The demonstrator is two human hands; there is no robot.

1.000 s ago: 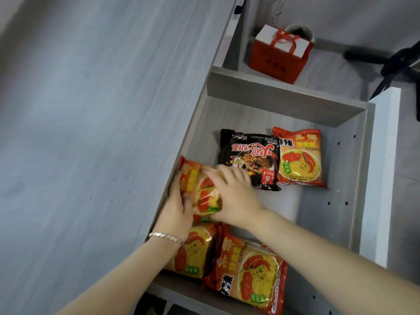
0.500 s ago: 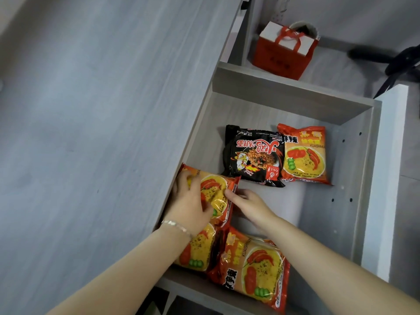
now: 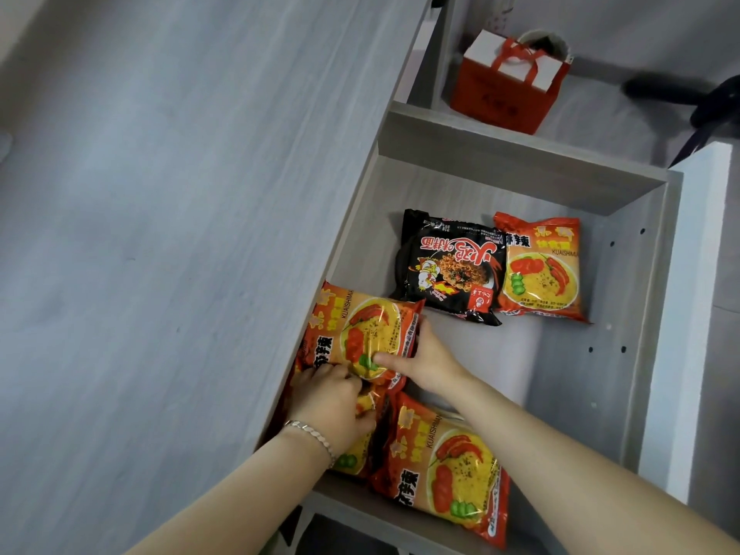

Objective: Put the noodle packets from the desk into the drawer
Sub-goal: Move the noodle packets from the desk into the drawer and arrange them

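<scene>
Hands settle an orange noodle packet (image 3: 360,338) into the open drawer (image 3: 648,314): the right hand (image 3: 428,364) pinches its inner edge, thumb on top, while the left hand (image 3: 332,402) closes on its near end. The packet lies tilted against the drawer's counter-side wall, overlapping another packet (image 3: 352,460) beneath. Released so, it could slide or ride up and foul the counter (image 3: 160,234) when the drawer shuts. Three more packets lie flat inside the drawer.
</scene>
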